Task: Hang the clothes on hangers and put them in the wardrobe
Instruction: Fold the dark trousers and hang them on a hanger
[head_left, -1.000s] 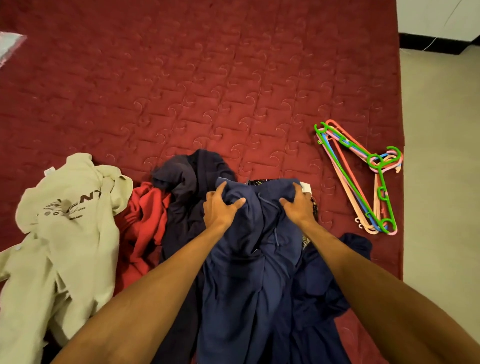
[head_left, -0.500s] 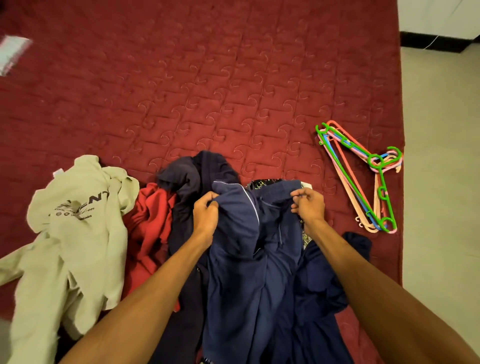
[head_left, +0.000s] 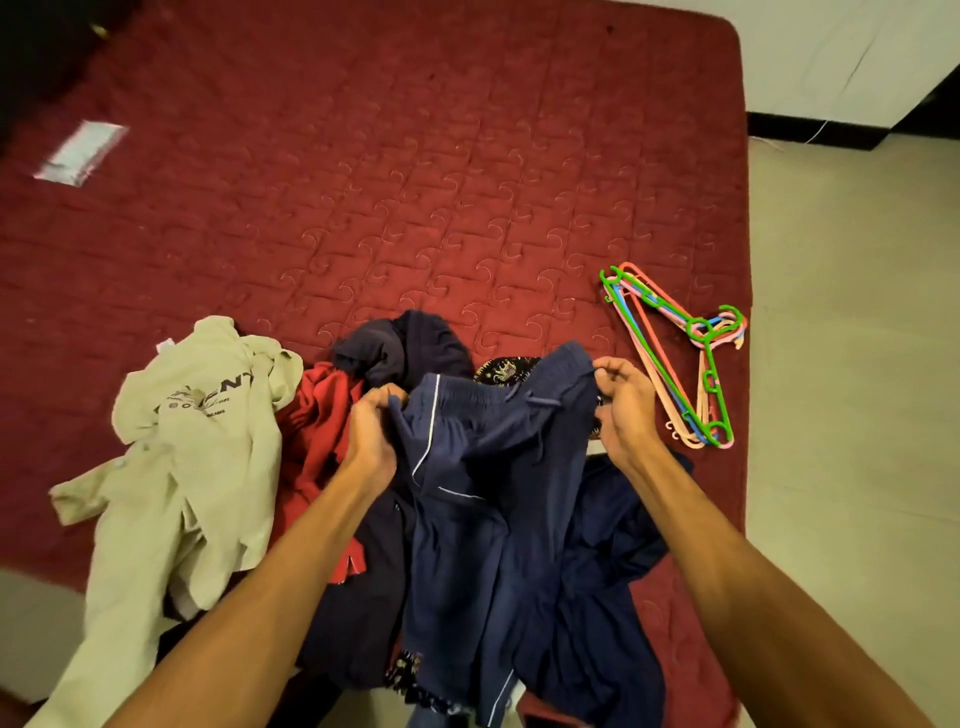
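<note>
Dark red quilted bed cover (head_left: 415, 182) fills most of the view; pale tiled floor (head_left: 852, 364) to the right.

Navy blue trousers with white piping and a drawstring waistband (head_left: 483, 467) lie at the near edge of the bed, on top of the clothes heap. The waistband is raised and stretched between both hands.
- Left hand (head_left: 371, 431): fingers curled tight, gripping the waistband's left corner.
- Right hand (head_left: 623, 405): fingertips and thumb pinching the waistband's right corner.

Stack of green, pink, blue and peach plastic hangers (head_left: 680, 358) lies just beside the right hand, untouched.

Left of the trousers:
- crumpled red garment (head_left: 317, 415)
- beige printed shirt (head_left: 197, 441), spread out
- dark navy bundle (head_left: 400, 348) behind

Black patterned cloth (head_left: 501, 371) peeks out behind the waistband. Blurred white packet (head_left: 80, 153) at far left.
</note>
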